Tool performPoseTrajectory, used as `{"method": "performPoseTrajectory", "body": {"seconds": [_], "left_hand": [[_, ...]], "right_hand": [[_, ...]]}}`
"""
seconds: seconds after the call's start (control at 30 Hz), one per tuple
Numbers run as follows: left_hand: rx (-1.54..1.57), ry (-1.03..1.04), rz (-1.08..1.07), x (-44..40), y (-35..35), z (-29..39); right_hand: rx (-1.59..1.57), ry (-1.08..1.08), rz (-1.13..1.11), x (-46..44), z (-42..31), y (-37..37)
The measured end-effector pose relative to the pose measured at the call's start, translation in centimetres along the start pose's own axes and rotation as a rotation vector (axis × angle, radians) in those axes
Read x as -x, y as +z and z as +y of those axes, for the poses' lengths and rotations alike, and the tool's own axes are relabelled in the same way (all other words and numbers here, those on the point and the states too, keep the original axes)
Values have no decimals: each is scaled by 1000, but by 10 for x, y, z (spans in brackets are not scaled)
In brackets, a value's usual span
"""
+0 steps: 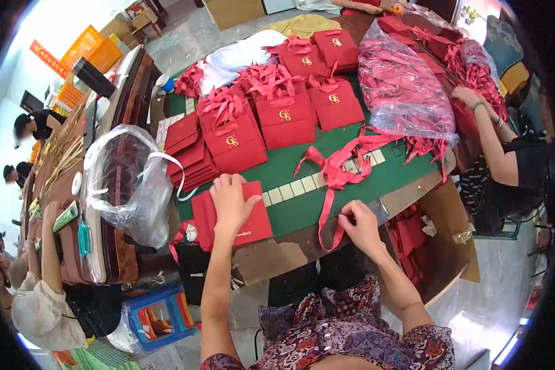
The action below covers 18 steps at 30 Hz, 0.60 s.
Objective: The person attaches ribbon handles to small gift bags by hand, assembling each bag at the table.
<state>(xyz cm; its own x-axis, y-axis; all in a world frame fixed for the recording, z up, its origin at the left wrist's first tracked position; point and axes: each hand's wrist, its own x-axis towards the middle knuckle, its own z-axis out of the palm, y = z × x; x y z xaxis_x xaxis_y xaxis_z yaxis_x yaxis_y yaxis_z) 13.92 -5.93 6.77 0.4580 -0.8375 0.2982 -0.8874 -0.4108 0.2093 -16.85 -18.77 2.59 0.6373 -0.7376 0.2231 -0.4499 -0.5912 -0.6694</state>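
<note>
My left hand [230,200] lies on top of a flat red paper bag [256,225] at the table's near edge, thumb spread away from the fingers. The bag carries small light print near its lower edge. Pinched between the thumb and fingers of my right hand [362,227] is a red ribbon [328,213], which loops down from a loose heap of ribbons [336,169] on the green mat [296,220]. Beyond my left hand stand several red gift bags [233,143] with gold lettering and ribbon handles. Folded red bags [191,163] are stacked beside them.
A clear plastic sack of red ribbons [404,86] lies at the back right. An open cardboard box [447,240] with red bags stands below the table at right. At left, a crumpled plastic bag [126,185] sits by another table. Co-workers' arms [493,139] reach in from the sides.
</note>
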Motion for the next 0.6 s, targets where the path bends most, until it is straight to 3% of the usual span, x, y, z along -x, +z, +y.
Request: {"method": "performPoseTrajectory", "body": {"seconds": [0.07, 0.1, 0.2, 0.33, 0.43, 0.6], "left_hand": [[16, 63, 37, 2, 0, 24], [55, 68, 33, 2, 1, 37], [111, 79, -39, 7, 15, 71], [189, 106, -82, 23, 43, 96], [419, 9, -159, 34, 57, 102], [499, -38, -194, 46, 68, 110]], "right_hand": [[-408, 249, -122, 2, -3, -10], [-494, 276, -150, 2, -7, -14], [-633, 102, -155, 2, -20, -8], [-412, -127, -282, -1, -16, 14], [-191, -91, -154, -2, -11, 13], [-10, -23, -142, -5, -4, -10]]}}
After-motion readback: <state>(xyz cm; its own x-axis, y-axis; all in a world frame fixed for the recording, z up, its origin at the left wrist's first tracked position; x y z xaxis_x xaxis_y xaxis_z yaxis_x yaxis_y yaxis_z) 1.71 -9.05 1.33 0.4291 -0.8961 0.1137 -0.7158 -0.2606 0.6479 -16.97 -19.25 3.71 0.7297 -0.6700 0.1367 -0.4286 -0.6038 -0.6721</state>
